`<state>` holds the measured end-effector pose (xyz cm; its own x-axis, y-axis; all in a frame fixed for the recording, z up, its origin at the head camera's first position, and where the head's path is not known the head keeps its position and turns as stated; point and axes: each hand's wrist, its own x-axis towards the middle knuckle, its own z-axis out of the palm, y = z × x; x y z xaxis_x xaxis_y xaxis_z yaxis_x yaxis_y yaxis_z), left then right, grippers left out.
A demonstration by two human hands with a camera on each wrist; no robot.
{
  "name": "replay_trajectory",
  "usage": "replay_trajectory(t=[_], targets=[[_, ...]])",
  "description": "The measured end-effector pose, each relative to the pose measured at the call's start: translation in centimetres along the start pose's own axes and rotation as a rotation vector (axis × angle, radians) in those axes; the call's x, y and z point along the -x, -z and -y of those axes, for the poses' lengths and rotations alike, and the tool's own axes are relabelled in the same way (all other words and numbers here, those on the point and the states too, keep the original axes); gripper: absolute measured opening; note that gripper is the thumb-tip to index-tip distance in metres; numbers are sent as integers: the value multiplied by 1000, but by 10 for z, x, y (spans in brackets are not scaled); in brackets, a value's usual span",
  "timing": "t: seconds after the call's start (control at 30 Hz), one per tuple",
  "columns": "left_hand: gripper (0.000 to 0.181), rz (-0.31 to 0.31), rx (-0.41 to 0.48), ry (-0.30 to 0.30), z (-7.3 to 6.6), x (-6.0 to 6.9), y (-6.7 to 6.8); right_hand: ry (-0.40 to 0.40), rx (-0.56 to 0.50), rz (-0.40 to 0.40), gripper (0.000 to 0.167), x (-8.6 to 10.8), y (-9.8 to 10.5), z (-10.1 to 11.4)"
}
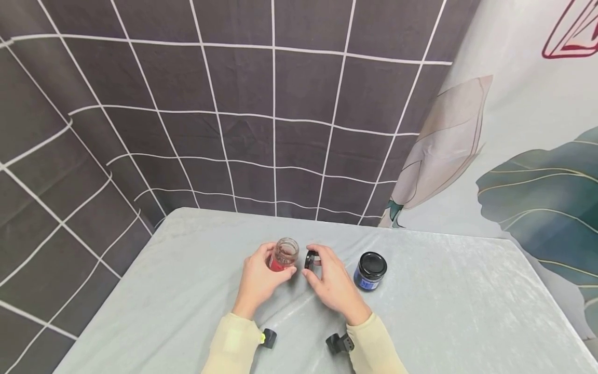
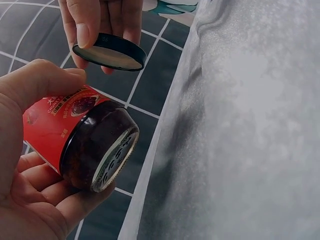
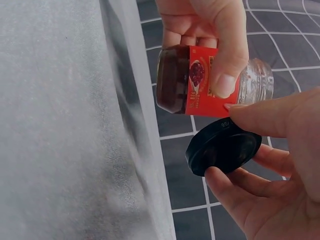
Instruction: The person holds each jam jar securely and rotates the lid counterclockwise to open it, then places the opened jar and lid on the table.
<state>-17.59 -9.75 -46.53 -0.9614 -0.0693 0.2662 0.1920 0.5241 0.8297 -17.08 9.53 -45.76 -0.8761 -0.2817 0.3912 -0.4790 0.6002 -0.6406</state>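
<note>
My left hand [image 1: 261, 275] grips a glass jar [image 1: 285, 252] with a red label [image 2: 55, 120]; its mouth is uncovered and the glass near the rim is clear, with dark contents lower down. Just to the right, my right hand [image 1: 334, 283] pinches a black lid [image 1: 310, 259] by its edge between thumb and fingers. In the right wrist view the lid [image 3: 224, 147] is tilted beside the jar's label and neck [image 3: 256, 81]. The lid's pale inner side faces the left wrist view.
A second jar [image 1: 370, 270] with a black lid and blue label stands upright to the right of my right hand. A pale cloth [image 1: 448, 291] covers the table. Behind it hang a dark grid-patterned curtain [image 1: 243, 135] and a pale leaf-patterned one [image 1: 467, 202].
</note>
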Motion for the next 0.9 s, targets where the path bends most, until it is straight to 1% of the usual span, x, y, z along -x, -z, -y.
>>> replay_trajectory(t=[0.33,0.9], targets=[[54,-15,8,-8,3,0,0,-13,-25,8,49,0,-2,0],[55,-27,20,-9,3,0,1,-18,-15,13,52,1,-6,0]])
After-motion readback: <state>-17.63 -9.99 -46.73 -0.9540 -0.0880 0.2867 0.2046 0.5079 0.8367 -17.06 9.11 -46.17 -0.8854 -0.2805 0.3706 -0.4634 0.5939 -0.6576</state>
